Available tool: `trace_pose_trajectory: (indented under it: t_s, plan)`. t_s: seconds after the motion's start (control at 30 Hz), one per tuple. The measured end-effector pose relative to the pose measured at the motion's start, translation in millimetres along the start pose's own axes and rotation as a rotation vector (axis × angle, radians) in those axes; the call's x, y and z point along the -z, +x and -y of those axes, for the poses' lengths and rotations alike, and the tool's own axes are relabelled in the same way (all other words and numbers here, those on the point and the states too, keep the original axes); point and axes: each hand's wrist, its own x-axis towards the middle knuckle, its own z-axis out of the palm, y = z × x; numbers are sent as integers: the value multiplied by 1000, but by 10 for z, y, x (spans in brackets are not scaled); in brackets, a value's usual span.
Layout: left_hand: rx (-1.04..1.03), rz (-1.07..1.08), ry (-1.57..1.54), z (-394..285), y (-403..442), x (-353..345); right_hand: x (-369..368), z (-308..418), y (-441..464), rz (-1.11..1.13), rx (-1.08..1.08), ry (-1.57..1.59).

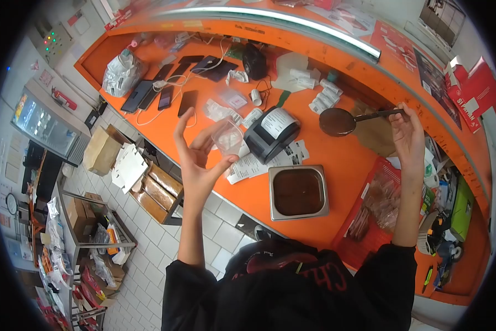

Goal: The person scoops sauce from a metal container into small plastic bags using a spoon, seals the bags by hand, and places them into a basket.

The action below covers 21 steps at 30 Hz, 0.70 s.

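Note:
My left hand [201,157] holds a small clear plastic cup [227,137] between thumb and fingers, above the orange counter [344,160]. In my right hand [407,132] is the dark handle of a ladle [337,122], pinched near its end. The ladle's round bowl is coated with brown sauce and hangs in the air to the right of a black printer [272,134]. Below it stands a square steel container [298,192] of dark brown sauce. The cup looks see-through, with no sauce visible in it.
A red tray [372,212] with plastic-wrapped items lies to the right. Paper receipts [248,169] lie beside the printer. Phones [165,95] and white cables are at the back left, near a filled plastic bag [122,74]. White rolls [326,97] lie behind the ladle.

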Motion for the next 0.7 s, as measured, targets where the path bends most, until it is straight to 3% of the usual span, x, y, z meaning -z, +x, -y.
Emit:
trace_pose_trajectory:
  t_s: [0.7]
  plan:
    - [61, 142, -114, 11, 92, -203, -273, 67, 114, 16, 17, 63]
